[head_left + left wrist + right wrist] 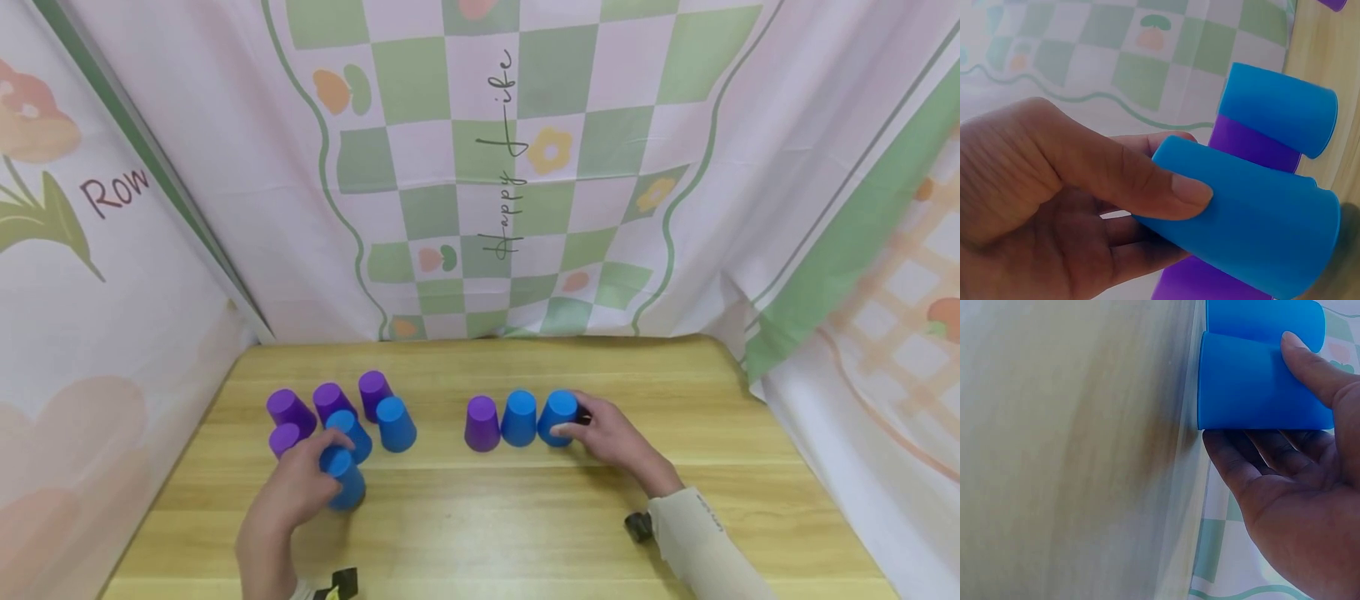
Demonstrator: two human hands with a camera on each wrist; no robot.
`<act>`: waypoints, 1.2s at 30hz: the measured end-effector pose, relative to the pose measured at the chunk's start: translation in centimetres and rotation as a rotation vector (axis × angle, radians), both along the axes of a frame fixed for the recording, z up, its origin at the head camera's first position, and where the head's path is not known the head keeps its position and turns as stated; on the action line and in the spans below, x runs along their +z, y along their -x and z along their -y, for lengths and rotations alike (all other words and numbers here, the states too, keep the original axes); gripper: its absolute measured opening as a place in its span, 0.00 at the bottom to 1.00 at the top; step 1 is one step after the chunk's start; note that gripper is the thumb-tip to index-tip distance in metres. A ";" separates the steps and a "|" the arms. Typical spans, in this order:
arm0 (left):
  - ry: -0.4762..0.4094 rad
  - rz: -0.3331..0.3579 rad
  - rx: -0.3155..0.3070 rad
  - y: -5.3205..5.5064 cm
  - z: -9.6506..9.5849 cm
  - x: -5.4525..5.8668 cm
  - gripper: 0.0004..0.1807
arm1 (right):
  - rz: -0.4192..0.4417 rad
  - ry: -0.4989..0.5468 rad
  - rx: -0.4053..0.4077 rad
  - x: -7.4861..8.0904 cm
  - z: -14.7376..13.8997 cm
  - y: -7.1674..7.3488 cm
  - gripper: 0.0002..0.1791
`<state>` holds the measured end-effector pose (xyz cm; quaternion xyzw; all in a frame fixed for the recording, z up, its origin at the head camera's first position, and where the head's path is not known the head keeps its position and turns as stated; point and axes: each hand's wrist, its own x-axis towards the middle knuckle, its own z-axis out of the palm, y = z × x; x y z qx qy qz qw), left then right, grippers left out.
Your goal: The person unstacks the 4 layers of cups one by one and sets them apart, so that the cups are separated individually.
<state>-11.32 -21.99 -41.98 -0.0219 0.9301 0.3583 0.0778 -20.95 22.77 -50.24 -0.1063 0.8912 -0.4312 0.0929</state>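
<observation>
My left hand [294, 482] grips an upside-down blue cup [348, 485], thumb on one side and fingers round the other. In the left wrist view that blue cup [1254, 219] has its wide rim close to the tabletop. Just behind it stand two more blue cups, one nearer [358, 442] and one farther right [396, 425]. On the right, my right hand [618, 437] holds the end blue cup [557, 421] of a short row, thumb in front and fingers along its outer side. Beside that cup are another blue cup [518, 419] and a purple cup [482, 425].
Several purple cups stand upside down at the left, including a back one [373, 398] and a front one [283, 438] partly hidden by my left hand. The wooden table [480, 533] ends at a checked curtain [487, 200], with more curtains at both sides.
</observation>
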 end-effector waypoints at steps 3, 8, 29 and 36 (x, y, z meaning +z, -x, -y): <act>-0.018 0.006 0.009 -0.1 0.4 -0.2 0.30 | -0.001 0.002 0.003 0.0 0.0 0.0 0.29; -0.032 0.033 0.037 -0.1 0.8 -0.3 0.30 | -0.004 0.003 0.010 -0.2 0.0 0.1 0.29; 0.036 0.041 0.057 0.2 2.0 -1.0 0.29 | -0.014 -0.021 0.005 -0.3 0.0 0.2 0.30; 0.051 0.071 0.076 0.2 2.1 -0.8 0.27 | -0.022 -0.024 0.008 -0.2 0.0 0.1 0.30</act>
